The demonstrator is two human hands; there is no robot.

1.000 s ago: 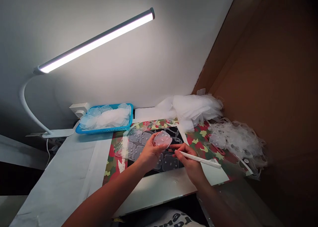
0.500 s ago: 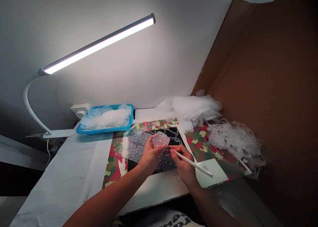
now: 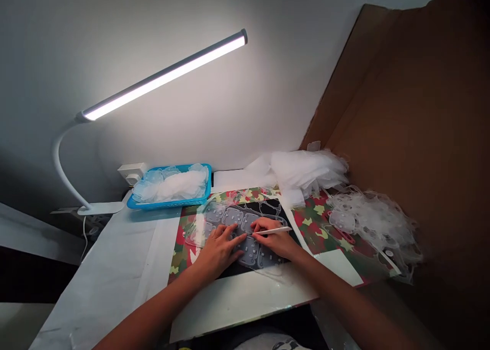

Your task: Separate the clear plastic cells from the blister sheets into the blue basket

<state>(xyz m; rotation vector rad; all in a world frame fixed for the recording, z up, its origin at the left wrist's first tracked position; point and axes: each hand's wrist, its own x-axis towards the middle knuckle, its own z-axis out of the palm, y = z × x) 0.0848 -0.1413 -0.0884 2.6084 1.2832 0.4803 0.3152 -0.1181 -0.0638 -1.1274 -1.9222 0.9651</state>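
On the black mat (image 3: 225, 272) lies a clear plastic sheet (image 3: 232, 217) with rounded, translucent shapes marked by small white spots. My left hand (image 3: 217, 250) rests on this sheet with its fingers spread, holding nothing. Close to its fingertips, my right hand (image 3: 276, 240) pinches a slim white pen-shaped tool (image 3: 273, 231). The tool slants low over the sheet, its tip toward my left fingers; whether the tip touches the plastic I cannot tell.
A blue basket (image 3: 168, 204) of translucent cut pieces stands at the back left. White sheets (image 3: 302, 169) are stacked behind the mat. Tangled clear offcuts (image 3: 377, 220) lie right, beside a cardboard wall (image 3: 413, 115). A lit lamp (image 3: 168, 77) hangs overhead.
The translucent piece has left my left hand, which has come down flat onto the sheet. My right hand has lowered the white tool to the sheet. The view has shifted slightly.
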